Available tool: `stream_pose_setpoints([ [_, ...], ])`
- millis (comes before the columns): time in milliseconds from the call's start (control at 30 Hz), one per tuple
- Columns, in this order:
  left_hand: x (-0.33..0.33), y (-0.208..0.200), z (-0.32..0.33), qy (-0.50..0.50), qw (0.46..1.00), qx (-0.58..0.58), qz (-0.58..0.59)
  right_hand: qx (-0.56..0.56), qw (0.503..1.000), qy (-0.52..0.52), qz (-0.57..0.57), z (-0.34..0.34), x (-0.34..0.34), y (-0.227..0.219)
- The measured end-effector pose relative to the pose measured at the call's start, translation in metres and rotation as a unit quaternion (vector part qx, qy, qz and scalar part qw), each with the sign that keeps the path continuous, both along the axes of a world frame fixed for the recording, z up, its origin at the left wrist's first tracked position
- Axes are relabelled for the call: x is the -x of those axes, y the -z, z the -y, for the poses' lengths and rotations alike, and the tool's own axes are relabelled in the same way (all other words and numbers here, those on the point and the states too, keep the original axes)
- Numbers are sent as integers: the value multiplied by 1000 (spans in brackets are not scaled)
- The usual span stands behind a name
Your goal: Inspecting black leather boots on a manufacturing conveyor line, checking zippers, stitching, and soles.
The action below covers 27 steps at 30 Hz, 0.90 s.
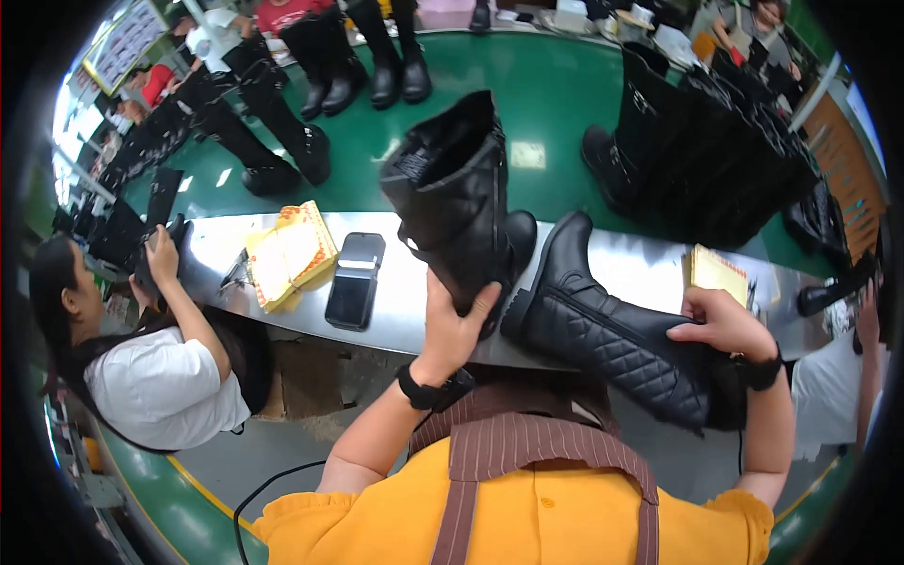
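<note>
My left hand (452,325) is closed around the heel end of a tall black boot (452,202), which stands tilted over the metal edge with its open top facing up and away. In my right hand (720,325) is the shaft of a second black boot (612,330), the thumb lying on top near its upper end. This boot lies on its side with a zip and quilted panel facing up, its toe pointing away and its sole toward the first boot. The fingers of my right hand are partly hidden under the shaft.
A phone (356,282) and a bundle of yellow printed cards (290,256) lie on the metal strip (405,320); another card stack (720,270) sits at right. Boots stand in a row (706,141) on the green surface (541,85). A co-worker (160,377) sits at left.
</note>
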<state>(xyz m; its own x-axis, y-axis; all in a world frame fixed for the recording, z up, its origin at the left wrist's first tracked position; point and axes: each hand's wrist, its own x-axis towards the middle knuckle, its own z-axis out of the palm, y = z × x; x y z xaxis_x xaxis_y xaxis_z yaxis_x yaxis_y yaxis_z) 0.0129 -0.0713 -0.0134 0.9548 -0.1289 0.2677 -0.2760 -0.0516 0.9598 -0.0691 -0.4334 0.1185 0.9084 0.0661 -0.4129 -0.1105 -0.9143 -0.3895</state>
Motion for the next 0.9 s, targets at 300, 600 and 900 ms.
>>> stream_pose_setpoints([
  [300, 34, -20, -9, 72, 985, -58, 143, -502, 857, 63, -100, -66, -64, -98],
  [600, 20, -42, 31, -29, 992, 0, 125, -581, 798, -159, 21, -109, -124, -29],
  [900, -56, -64, 33, -137, 989, 47, 37, -301, 904, 181, 242, -76, -13, 102],
])
